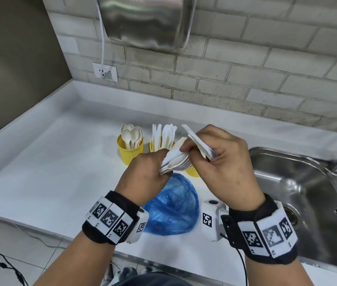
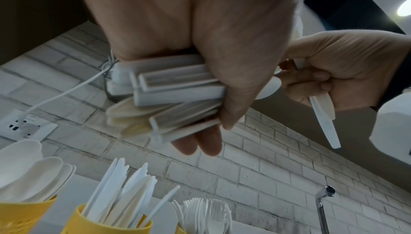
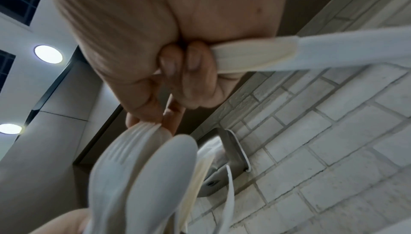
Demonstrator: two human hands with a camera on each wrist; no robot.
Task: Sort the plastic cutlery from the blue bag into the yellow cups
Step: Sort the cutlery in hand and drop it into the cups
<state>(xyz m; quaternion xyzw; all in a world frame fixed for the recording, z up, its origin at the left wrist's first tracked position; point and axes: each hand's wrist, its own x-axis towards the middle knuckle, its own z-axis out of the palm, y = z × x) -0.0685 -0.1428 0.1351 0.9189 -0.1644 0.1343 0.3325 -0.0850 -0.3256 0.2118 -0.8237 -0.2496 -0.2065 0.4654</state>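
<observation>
A white counter (image 1: 56,157) is seen, with a steel sink (image 1: 299,195) at its right end. The blue bag (image 1: 171,209) lies crumpled and flat on the counter, taken here as landmark. Just behind the bag three yellow cups are lined up: a spoon cup (image 1: 130,150) behind-left, a knife cup (image 1: 159,141) directly behind, a fork cup (image 2: 204,218) behind-right, mostly hidden by the hands in the head view. Above the bag the left hand (image 1: 144,174) is clamped round the handles of a mixed cutlery bundle (image 2: 169,97), spoon bowls and fork tines fanned toward the right. The right hand (image 1: 221,162) is curled round a few knives (image 1: 198,141) pulled out of it, with thumb and forefinger pinching at the bundle tips. The pieces are judged light, stiff, smooth and slippery when stacked; thin tines could snap if bent. Hold is best taken mid-handle, one type at a time, so the stack is not fanned loose
</observation>
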